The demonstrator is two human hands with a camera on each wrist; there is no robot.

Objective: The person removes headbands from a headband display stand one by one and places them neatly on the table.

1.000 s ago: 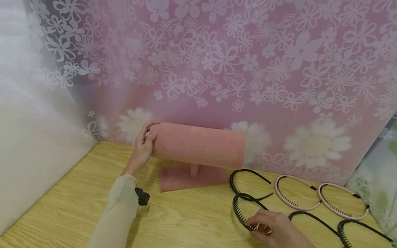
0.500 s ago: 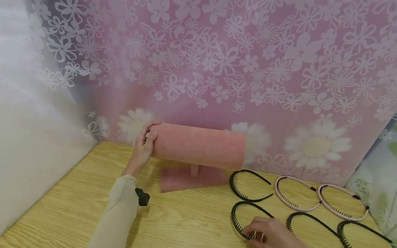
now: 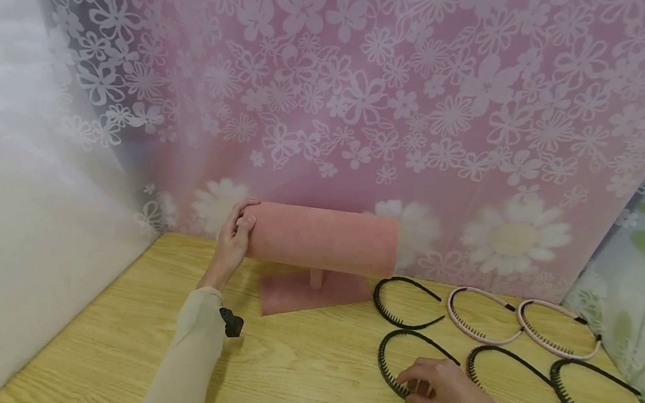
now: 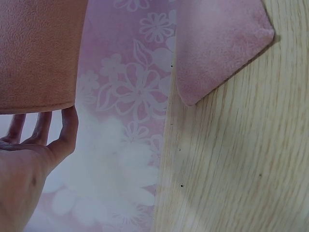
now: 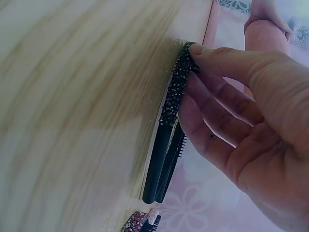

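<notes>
My left hand [image 3: 234, 238] grips the left end of a pink padded cylinder [image 3: 322, 238], the top of a T-shaped headband display stand, thumb on its front. In the left wrist view, fingers [image 4: 67, 133] touch the cylinder's rim from below. My right hand [image 3: 446, 391] pinches a black toothed headband [image 3: 383, 363] at its lower curve. In the right wrist view, that headband [image 5: 177, 87] shows dark sparkling stones and a plain black end. It lies on or just above the wood tabletop; which, I cannot tell.
The stand's flat pink base [image 3: 291, 296] rests on the wood table [image 3: 115, 337]. Other toothed headbands lie at the right in two rows: black ones [image 3: 378, 305] and two pink ones [image 3: 469, 333]. A flowered pink curtain [image 3: 331, 100] hangs behind the table.
My right hand has moved the black headband slightly towards me, away from the black headband behind it, which it earlier overlapped. My left hand keeps its grip on the cylinder.
</notes>
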